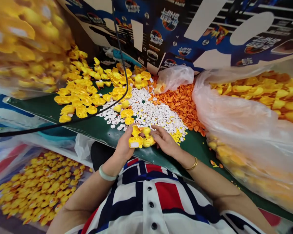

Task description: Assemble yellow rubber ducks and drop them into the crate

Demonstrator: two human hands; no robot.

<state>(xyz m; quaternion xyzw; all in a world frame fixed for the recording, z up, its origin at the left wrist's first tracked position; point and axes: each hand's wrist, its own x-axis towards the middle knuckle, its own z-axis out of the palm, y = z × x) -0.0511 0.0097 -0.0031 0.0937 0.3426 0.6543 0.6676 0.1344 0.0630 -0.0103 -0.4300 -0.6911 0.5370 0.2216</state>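
you're at a green counter (pixel 105 135) below a printed carton (pixel 161 29). far left, a clear bag of yellow duck parts (pixel 27 48) hangs beside loose yellow duck halves (pixel 80 97), crossed by a black cable (pixel 63 123). your left hand (pixel 124 146) pinches a yellow duck piece (pixel 135 141) narrowly; your right hand (pixel 164 140) closes its fingertips on a second duck piece (pixel 147 139), touching the first. room is tight: the counter's edge lies just behind, white bits (pixel 144 110) and orange duck bills (pixel 183 104) just ahead, and a bulging clear bag of yellow pieces (pixel 253 107) sits right.

A yellow rubber duck (pixel 135 139) with a white patch touches a second yellow duck (pixel 147 138), both over the green table's (pixel 107 136) near edge.
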